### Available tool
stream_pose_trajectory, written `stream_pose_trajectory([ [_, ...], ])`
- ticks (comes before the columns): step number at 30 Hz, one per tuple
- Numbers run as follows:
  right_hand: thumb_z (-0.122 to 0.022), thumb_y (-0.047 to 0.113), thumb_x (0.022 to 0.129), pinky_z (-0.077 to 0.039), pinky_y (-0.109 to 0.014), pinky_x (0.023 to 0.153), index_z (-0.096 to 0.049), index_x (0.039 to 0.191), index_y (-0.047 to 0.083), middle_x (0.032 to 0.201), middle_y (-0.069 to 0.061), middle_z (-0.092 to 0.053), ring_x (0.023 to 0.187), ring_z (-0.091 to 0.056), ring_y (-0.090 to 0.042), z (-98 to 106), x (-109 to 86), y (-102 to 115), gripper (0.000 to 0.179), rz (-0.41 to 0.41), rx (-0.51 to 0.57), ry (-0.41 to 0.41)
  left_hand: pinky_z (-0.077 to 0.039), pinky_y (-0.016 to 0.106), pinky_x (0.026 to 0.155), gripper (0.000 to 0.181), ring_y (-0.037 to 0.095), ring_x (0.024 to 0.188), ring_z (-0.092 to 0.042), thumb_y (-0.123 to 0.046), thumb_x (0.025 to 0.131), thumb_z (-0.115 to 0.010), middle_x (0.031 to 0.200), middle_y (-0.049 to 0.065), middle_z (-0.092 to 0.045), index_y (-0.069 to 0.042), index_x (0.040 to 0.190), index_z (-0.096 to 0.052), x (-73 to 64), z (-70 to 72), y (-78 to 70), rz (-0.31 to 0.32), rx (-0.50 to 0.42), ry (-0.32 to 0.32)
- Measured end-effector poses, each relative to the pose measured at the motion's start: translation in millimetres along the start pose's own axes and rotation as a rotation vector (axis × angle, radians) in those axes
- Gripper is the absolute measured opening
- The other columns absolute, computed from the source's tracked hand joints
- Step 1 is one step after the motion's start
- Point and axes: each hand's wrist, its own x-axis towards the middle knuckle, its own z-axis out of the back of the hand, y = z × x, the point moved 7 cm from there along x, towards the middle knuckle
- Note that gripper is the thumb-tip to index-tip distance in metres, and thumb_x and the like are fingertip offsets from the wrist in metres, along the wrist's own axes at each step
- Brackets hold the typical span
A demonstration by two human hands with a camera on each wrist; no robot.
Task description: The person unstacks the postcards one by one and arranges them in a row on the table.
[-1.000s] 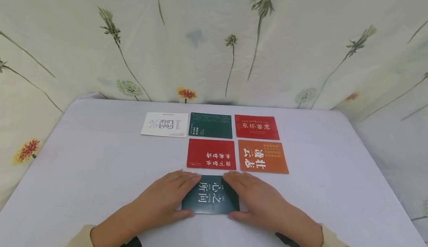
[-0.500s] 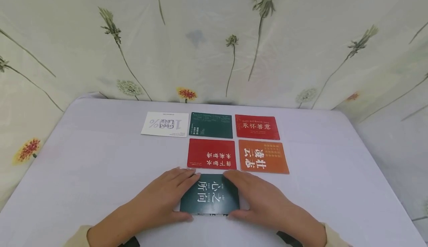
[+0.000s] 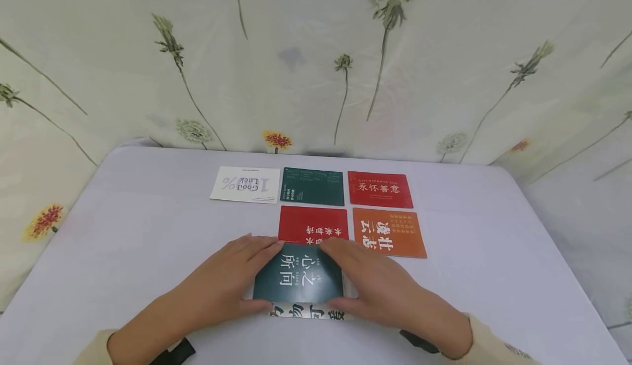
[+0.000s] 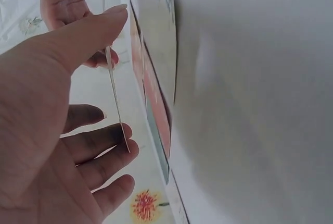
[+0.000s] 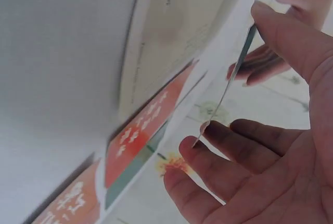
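Observation:
Both hands hold a dark green card (image 3: pixel 298 285) with white Chinese characters, raised above the table. My left hand (image 3: pixel 217 280) pinches its left end, thumb on the near edge and fingers on the far edge. At the right end, my right hand (image 3: pixel 387 285) grips it the same way. In the wrist views the green card shows nearly edge-on between thumb and fingertips. Beneath it lies a cream card (image 5: pixel 166 41) with dark characters, largely covered in the head view, where only its near strip shows. The raised card overlaps the near part of a red card (image 3: pixel 306 217).
An orange card (image 3: pixel 412 239) lies right of the red one. Behind them stand a row of a white "Good Luck" card (image 3: pixel 227 189), another green card (image 3: pixel 316 184) and another red card (image 3: pixel 380 197). A white cloth (image 3: pixel 494 271) covers the table; a floral curtain (image 3: pixel 296 96) hangs behind.
The green card has risen off the table in both hands and shifted slightly left and away from me. The cream card underneath has come into view. The other cards stay put.

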Motion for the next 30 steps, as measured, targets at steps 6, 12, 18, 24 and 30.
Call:
stream_pose_trajectory([
  [6,-0.082,0.053,0.068,-0.053,-0.037,0.089,-0.032,0.151,0.027,0.146,0.007,-0.043,0.132,-0.040,-0.015,3.8,16.6,7.1,0.099,0.032,-0.042,-0.001,-0.026,0.036,0.114,0.100,0.013,0.136,-0.032,-0.053,0.071,-0.081,0.150,-0.006,-0.036,-0.017,0.151,-0.033,-4.2,13.8,11.7,0.015,0.024,-0.049],
  [12,-0.079,0.053,0.072,-0.052,-0.033,0.090,-0.032,0.150,0.025,0.145,0.006,-0.042,0.132,-0.039,-0.012,7.3,36.7,17.9,0.095,0.094,-0.076,-0.024,-0.024,0.037,0.115,0.099,0.016,0.138,-0.031,-0.048,0.073,-0.082,0.151,-0.004,-0.035,-0.015,0.151,-0.031,-10.1,23.9,25.9,0.045,0.020,-0.066],
  [18,-0.077,0.053,0.075,-0.053,-0.032,0.089,-0.029,0.152,0.025,0.147,0.006,-0.041,0.133,-0.039,-0.012,7.4,57.1,25.1,0.094,0.111,-0.069,-0.013,-0.033,0.045,0.110,0.100,0.025,0.137,-0.034,-0.042,0.072,-0.084,0.151,0.003,-0.037,-0.014,0.151,-0.031,-13.7,31.4,43.2,0.099,0.010,-0.069],
  [24,-0.078,0.050,0.075,-0.051,-0.030,0.090,-0.033,0.150,0.020,0.147,0.002,-0.041,0.131,-0.043,-0.016,7.0,78.7,31.2,0.093,0.121,-0.081,-0.022,-0.034,0.046,0.110,0.100,0.028,0.136,-0.035,-0.041,0.072,-0.084,0.152,0.006,-0.035,-0.012,0.151,-0.030,-15.3,35.7,62.9,0.129,0.014,-0.070],
  [30,-0.078,0.050,0.075,-0.053,-0.027,0.087,-0.034,0.149,0.017,0.144,0.001,-0.043,0.122,-0.048,-0.016,0.2,98.6,35.5,0.092,0.131,-0.072,-0.005,-0.035,0.048,0.109,0.100,0.029,0.136,-0.036,-0.036,0.073,-0.085,0.152,0.007,-0.035,-0.012,0.152,-0.028,-17.2,35.5,80.0,0.163,-0.014,-0.051],
])
